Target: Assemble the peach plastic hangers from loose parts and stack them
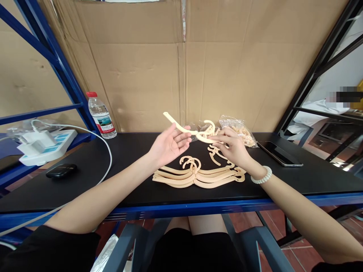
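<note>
Right hand (232, 145) clamped on a cream, curved hanger (194, 132) held above the matte black tabletop (130, 143)
The hand pinches the smooth piece near its hook, and the left hand (171, 143), palm up with fingers loosely apart, meets the other bowed arm; below, matching hangers (176, 180) lie stacked, slim arms and rounded hooks overlapping, while behind them more pieces fill a crinkled clear bag (241, 132) near a flat, glossy phone (279, 153), before creased brown cardboard (141, 68)

A workshop, seemingly (cardboard backing (136, 75), metal-framed bench (130, 151)).
</note>
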The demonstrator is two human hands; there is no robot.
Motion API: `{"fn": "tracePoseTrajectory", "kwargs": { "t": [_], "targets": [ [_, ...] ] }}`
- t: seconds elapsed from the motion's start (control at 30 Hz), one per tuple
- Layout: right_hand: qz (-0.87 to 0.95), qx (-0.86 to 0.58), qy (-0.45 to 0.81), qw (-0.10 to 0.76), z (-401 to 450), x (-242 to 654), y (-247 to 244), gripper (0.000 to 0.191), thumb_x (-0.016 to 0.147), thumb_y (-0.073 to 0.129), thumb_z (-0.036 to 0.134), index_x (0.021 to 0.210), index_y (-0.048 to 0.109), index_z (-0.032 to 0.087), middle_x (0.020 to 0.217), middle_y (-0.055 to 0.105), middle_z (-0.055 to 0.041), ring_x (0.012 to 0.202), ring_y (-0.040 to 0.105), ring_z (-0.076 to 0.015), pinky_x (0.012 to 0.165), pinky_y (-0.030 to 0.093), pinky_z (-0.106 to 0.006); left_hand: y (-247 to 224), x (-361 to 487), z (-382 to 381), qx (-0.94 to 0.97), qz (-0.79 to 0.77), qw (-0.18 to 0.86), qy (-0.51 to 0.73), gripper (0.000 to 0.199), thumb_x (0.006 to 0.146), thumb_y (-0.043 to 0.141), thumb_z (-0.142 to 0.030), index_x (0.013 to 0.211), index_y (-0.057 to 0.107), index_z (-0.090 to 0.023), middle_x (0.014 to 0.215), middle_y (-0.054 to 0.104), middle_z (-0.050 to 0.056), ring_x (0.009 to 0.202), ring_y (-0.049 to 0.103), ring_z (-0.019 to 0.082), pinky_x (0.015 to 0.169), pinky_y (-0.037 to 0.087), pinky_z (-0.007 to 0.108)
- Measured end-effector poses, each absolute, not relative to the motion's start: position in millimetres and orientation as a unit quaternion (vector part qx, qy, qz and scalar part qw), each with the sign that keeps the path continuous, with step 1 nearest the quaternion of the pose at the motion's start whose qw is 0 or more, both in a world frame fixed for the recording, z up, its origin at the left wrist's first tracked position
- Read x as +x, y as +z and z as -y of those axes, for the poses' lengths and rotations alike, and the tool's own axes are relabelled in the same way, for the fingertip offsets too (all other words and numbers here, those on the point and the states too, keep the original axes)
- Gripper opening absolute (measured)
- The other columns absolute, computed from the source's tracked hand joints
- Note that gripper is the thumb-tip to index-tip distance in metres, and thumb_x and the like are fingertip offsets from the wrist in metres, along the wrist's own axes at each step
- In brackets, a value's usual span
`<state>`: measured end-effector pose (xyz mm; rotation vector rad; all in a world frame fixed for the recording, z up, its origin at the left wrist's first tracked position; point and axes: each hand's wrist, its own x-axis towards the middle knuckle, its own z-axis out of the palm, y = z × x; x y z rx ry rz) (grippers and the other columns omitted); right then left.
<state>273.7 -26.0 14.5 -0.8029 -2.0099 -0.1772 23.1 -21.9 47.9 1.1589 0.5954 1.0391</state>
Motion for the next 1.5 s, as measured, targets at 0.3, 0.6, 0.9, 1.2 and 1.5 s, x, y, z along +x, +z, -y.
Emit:
{"fn": "tracePoseTrajectory", "kwargs": {
  "t": [0.3, 0.6, 0.9, 1.2, 1.5],
  "targets": [
    [0.872, -0.289, -0.233, 0.317, 36.3, 272.0, 16.0, 0.066, 0.086, 0.039, -0.007, 0.123, 0.066, 0.04, 0.09, 0.053, -0.0032, 0.095, 0.048, -0.021, 0.108, 0.024, -0.055, 21.1, 36.7, 29.7, 0.573, -0.324, 0.641, 0.394, 0.029, 0.075, 0.08, -0.025, 0.1, 0.075, -0.014, 0.067, 0.062, 0.0, 0.063, 0.059, 0.009, 0.061, 0.052, 0.022],
    [0.858, -0.296, -0.236, 0.348, 39.1, 271.1, 19.3, 0.042, 0.094, 0.05, 0.01, 0.127, 0.062, 0.033, 0.097, 0.066, -0.0041, 0.102, 0.055, -0.0237, 0.108, 0.028, -0.056, 15.5, 39.2, 29.5, 0.509, -0.318, 0.621, 0.504, 0.031, 0.06, 0.087, -0.015, 0.07, 0.059, -0.014, 0.067, 0.066, -0.002, 0.066, 0.067, 0.009, 0.071, 0.056, 0.023],
    [0.745, -0.455, 0.05, 0.484, 16.4, 299.1, 15.5, 0.029, 0.091, 0.055, 0.035, 0.114, 0.064, 0.019, 0.098, 0.069, -0.0092, 0.085, 0.065, -0.0224, 0.076, 0.053, -0.038, 17.1, 38.7, 28.4, 0.453, -0.295, 0.616, 0.573, 0.03, 0.063, 0.085, -0.01, 0.069, 0.055, -0.014, 0.068, 0.062, -0.004, 0.076, 0.067, 0.008, 0.079, 0.057, 0.021],
    [0.883, -0.426, 0.148, 0.13, 10.9, 337.9, 26.2, 0.02, 0.08, 0.06, 0.027, 0.094, 0.074, 0.021, 0.101, 0.067, -0.008, 0.098, 0.061, -0.0248, 0.087, 0.046, -0.036, 17.9, 38.9, 23.9, 0.407, -0.312, 0.637, 0.575, 0.02, 0.073, 0.073, 0.003, 0.069, 0.059, -0.012, 0.069, 0.066, 0.0, 0.076, 0.069, 0.008, 0.08, 0.058, 0.018],
    [0.874, -0.438, 0.2, 0.059, 6.2, 349.3, 25.2, 0.03, 0.073, 0.071, 0.038, 0.096, 0.073, 0.019, 0.104, 0.066, -0.0092, 0.102, 0.058, -0.0278, 0.091, 0.042, -0.037, 18.4, 39.9, 26.2, 0.437, -0.299, 0.662, 0.531, 0.018, 0.073, 0.071, 0.006, 0.072, 0.065, -0.011, 0.077, 0.071, 0.003, 0.072, 0.07, 0.008, 0.073, 0.059, 0.015]
  ]
}}
